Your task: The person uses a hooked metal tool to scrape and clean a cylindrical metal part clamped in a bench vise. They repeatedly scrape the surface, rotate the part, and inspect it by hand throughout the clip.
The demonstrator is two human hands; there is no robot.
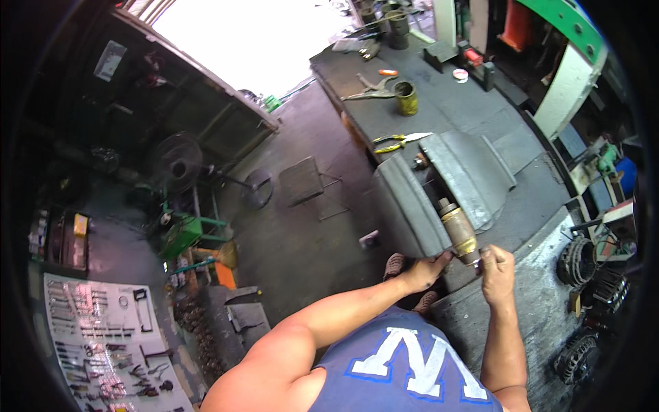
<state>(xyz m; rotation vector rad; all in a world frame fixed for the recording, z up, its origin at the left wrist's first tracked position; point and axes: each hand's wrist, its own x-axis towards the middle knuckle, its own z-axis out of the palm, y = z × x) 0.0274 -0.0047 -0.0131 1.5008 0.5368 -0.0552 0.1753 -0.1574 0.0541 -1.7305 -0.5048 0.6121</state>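
A large grey bench vise (410, 206) stands at the bench edge in front of me. In the gap between its jaws lies a brass-coloured cylindrical part with a shaft end, which looks like a motor armature (458, 230). My left hand (427, 272) is closed at the near end of the left jaw, beside the armature; what its fingers grip is hidden. Close against the armature's near end, my right hand (497, 275) makes a fist, and I cannot make out what is in it. Yellow-handled pliers (401, 141) lie just beyond the vise.
Farther along the bench (473, 103) are locking pliers (371, 89), a yellow metal cup (406, 99) and a round tin (460, 75). Alternator parts (576, 261) sit at the right. On the floor side stand a stool (301, 182), a fan (180, 161) and a tool board (110, 343).
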